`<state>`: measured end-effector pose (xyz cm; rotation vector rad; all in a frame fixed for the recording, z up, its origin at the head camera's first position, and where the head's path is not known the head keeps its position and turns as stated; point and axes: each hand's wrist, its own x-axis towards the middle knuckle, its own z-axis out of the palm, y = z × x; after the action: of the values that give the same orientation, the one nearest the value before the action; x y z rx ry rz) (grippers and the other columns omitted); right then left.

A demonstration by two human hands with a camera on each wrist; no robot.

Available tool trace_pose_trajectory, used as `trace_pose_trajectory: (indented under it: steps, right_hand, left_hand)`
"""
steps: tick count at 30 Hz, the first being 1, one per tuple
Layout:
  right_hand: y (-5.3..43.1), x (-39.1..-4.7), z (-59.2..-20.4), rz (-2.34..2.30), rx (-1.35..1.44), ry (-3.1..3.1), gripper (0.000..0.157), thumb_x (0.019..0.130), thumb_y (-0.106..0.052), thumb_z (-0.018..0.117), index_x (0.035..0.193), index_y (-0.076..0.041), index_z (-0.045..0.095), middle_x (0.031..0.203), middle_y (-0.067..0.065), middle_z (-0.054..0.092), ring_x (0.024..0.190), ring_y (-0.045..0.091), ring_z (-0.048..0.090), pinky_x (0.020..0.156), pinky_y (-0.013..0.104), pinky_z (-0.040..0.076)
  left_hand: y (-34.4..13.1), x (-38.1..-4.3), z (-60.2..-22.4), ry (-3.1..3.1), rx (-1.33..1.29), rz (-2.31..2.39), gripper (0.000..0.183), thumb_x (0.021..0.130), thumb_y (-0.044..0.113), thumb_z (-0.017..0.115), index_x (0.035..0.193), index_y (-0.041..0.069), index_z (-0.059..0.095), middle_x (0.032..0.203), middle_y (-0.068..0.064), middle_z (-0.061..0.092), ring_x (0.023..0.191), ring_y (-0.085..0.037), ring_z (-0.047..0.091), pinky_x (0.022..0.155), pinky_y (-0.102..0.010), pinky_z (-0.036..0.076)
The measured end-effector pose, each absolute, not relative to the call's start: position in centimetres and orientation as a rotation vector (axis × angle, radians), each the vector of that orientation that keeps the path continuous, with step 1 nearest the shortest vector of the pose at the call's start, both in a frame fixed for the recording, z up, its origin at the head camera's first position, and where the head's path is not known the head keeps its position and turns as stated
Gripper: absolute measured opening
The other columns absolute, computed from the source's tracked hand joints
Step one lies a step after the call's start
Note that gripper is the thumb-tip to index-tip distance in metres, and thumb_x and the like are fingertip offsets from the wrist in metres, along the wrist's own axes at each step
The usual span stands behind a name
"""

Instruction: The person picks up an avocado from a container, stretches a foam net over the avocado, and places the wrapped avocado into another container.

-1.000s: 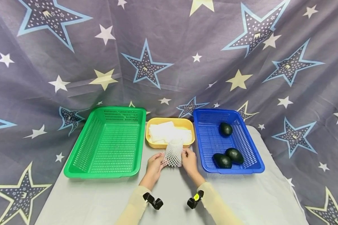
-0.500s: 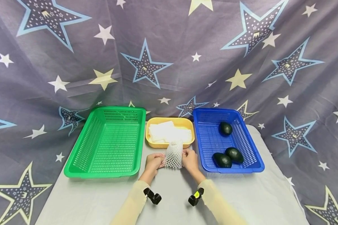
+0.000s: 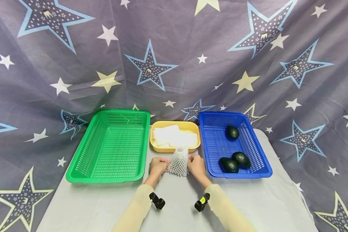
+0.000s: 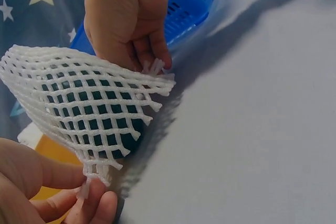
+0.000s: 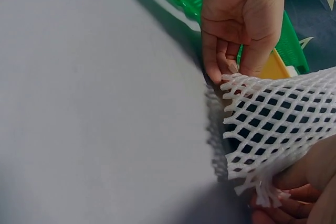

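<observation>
White foam net (image 5: 286,111) stretched across its cut end, a dark object (image 5: 244,132) showing through the mesh.
The left hand's (image 5: 241,22) grip pinches one edge; the right hand's (image 5: 310,184) grip holds bunched strands opposite. Behind: green basket (image 5: 292,43), yellow container (image 5: 274,67).

Pale grey cloth-covered surface (image 3: 174,206), and on it, green rectangular perforated plastic basket (image 3: 120,148) sitting at left, small yellow round-cornered tray (image 3: 160,149) mid-field, blue perforated plastic basket (image 3: 217,141) over at right.
</observation>
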<state>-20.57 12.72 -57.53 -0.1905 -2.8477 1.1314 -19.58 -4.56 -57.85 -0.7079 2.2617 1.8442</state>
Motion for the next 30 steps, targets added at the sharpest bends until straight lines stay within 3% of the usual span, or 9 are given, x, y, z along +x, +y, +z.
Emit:
trace_pose_trajectory:
  steps: [6,15,26,30]
  right_hand:
    - [12.9,-20.5,-58.1,1.131,-0.174,-2.842,0.010,0.081,0.000,0.065,0.072,-0.004,0.068,0.065,0.004,0.064,0.057,0.014,0.053,0.050,0.026,0.042]
    - [13.1,-20.6,-58.8,1.104,-0.168,-2.836,0.015,0.076,0.004,0.063,0.068,-0.008,0.063,0.063,0.002,0.061,0.057,0.014,0.051,0.050,0.027,0.041]
    - [12.6,-20.4,-58.6,1.071,-0.223,-2.858,0.016,0.076,0.005,0.063,0.072,-0.010,0.062,0.066,0.000,0.059,0.060,0.016,0.051,0.052,0.027,0.038]
    - [12.6,-20.3,-58.5,1.066,-0.219,-2.837,0.013,0.073,0.007,0.065,0.078,-0.006,0.066,0.073,0.005,0.061,0.068,0.019,0.054,0.059,0.032,0.044]
  left_hand:
    - [-4.6,-19.7,-58.2,2.326,-0.707,1.779,0.006,0.082,-0.001,0.075,0.077,0.002,0.074,0.072,-0.004,0.070,0.052,-0.009,0.058,0.048,-0.021,0.052]
    - [-4.5,-19.9,-58.5,2.416,-0.681,1.690,0.006,0.081,0.004,0.077,0.077,0.004,0.073,0.070,-0.003,0.067,0.049,-0.008,0.053,0.044,-0.018,0.044]
    - [-3.9,-19.6,-58.4,2.643,-0.610,1.432,0.007,0.083,0.014,0.074,0.077,0.011,0.074,0.074,-0.002,0.072,0.072,-0.021,0.065,0.063,-0.033,0.049]
    - [-3.7,-19.5,-58.5,2.665,-0.612,1.412,0.004,0.083,0.015,0.074,0.082,0.011,0.074,0.078,-0.003,0.073,0.076,-0.022,0.066,0.068,-0.037,0.050]
